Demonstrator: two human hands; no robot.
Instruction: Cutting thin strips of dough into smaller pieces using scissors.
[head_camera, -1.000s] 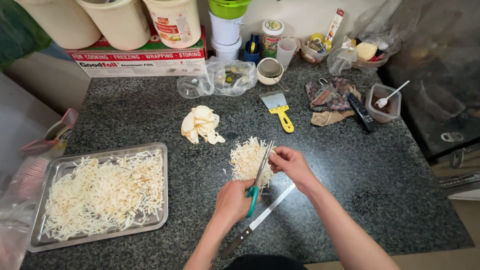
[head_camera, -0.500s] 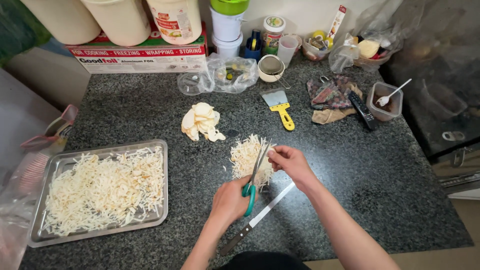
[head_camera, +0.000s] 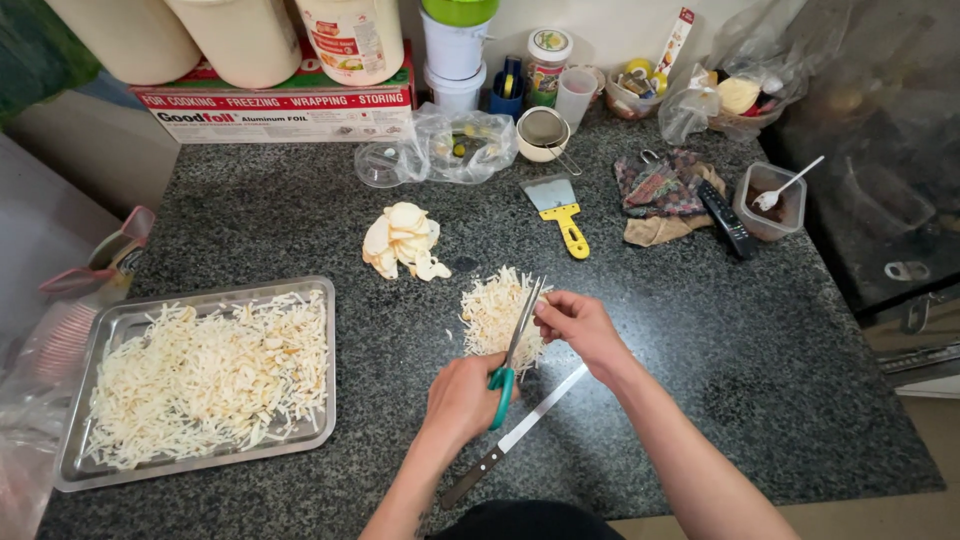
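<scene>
Two hands over the shred pile (head_camera: 495, 315) on the granite counter (head_camera: 750, 340). Left hand (head_camera: 462, 400) is closed on the green-handled scissors (head_camera: 512, 350), blades pointing up into the pile. Right hand (head_camera: 582, 325) pinches something at the blades (too small to tell). Long knife (head_camera: 515, 435) lies between the forearms; tray (head_camera: 110, 325) of shreds far left.

Speckled grey stone bench (head_camera: 300, 215), polished. Scissors (head_camera: 515, 345): bright steel blades, glossy teal plastic grip. Knife (head_camera: 520, 432) shows a shiny metal blade and dark matt handle. Tray (head_camera: 205, 464) is dull brushed metal. Scraper (head_camera: 560, 208): steel blade, yellow plastic handle.
</scene>
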